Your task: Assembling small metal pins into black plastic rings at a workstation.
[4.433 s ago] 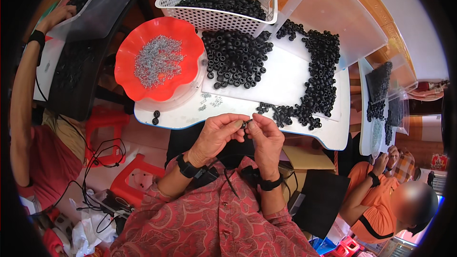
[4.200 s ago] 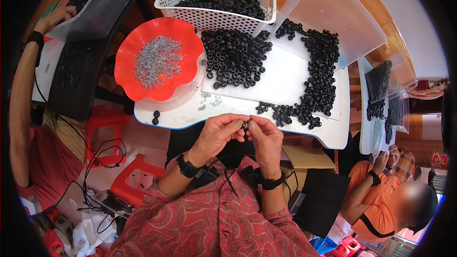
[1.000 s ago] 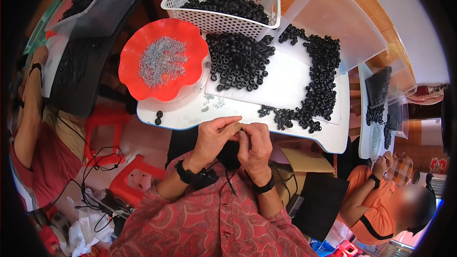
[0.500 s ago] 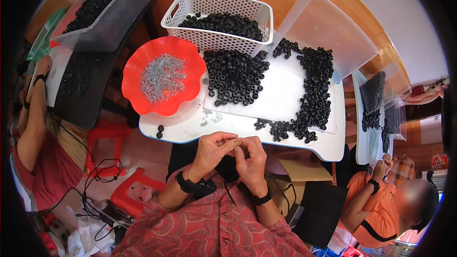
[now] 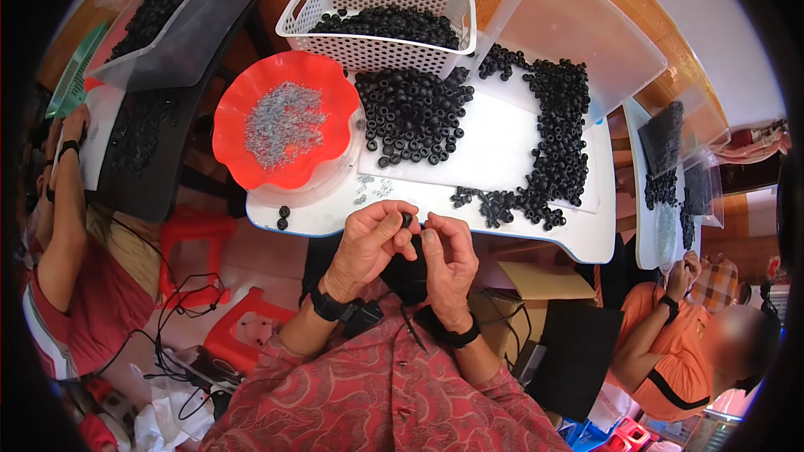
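A small black rubber ring (image 5: 407, 219) sits pinched between the fingertips of the left hand (image 5: 368, 243) and the right hand (image 5: 448, 253), both curled tightly around it just off the near edge of the white table (image 5: 469, 226). Right past the hands lies a scatter of loose black rings (image 5: 502, 205), which runs up the table's right side, and a denser heap (image 5: 414, 113) rests further back. Left of that stands a red scalloped bowl (image 5: 289, 121) holding small metal pieces. Behind it all is a white perforated basket (image 5: 381, 12) filled with more rings.
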Tool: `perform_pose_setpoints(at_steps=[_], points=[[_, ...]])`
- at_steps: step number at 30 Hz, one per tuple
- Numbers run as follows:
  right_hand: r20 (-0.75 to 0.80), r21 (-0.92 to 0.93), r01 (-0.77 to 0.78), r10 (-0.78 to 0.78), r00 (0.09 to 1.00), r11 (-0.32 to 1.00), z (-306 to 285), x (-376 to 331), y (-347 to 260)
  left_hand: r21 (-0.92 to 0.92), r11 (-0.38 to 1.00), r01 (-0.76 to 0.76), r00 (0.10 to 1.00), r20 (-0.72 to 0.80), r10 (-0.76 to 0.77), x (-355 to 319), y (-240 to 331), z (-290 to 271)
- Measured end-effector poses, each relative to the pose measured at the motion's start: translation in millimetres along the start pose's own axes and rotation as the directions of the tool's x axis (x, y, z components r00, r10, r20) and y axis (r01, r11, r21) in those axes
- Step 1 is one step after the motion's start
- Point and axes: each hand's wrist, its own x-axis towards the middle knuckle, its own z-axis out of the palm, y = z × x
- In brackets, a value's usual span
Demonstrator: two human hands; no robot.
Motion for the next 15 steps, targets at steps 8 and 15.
perform_pose_setpoints(at_steps=[8,15], points=[[0.122,0.088,0.05,-0.061,0.991,0.995,8,0,-4,-0.073,0.997,-0.025,0.998,0.048,0.029,-7,6,1],[0.145,0.118,0.063,-0.079,0.986,0.991,10,6,-11,-0.071,0.996,-0.047,0.999,0.013,0.048,-5,8,11]])
